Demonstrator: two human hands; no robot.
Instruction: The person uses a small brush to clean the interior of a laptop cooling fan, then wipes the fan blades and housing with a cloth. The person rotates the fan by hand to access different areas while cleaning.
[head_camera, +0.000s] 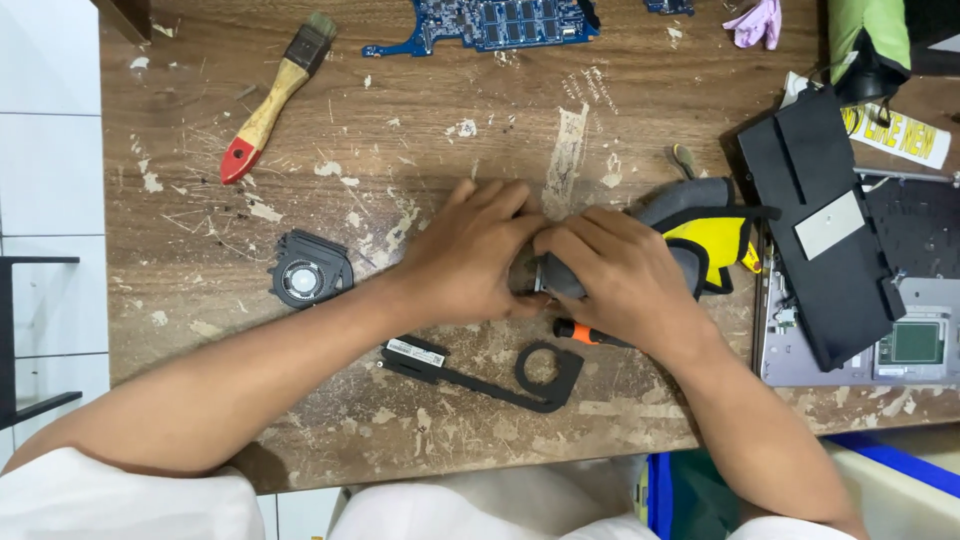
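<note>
- Two hands work at the middle of the wooden table (200, 290): the left hand (470, 255) and the right hand (625, 275), brought close together with their fingertips meeting.
- One small grey metal part (553, 275) sits between them, pinched by the fingers of both hands; most of it is hidden, so only a dull grey edge shows and its shape cannot be told.
- One screwdriver with an orange and black handle (582, 334) lies on the table just under the right hand.
- One round black cooling fan (310, 268) lies to the left of the left forearm, apart from it.
- One flat black bracket with a ring at one end (500, 375) lies just in front of the hands.
- One paintbrush with a wooden handle and red tip (268, 105) lies at the far left.
- One blue circuit board (490, 22) lies at the far edge.
- One black and yellow pouch (715, 235) lies beside the right hand.
- One black battery pack (825, 225) rests across one opened grey laptop base (810, 355) at the right.
- One purple glove (757, 22) lies at the far right.
</note>
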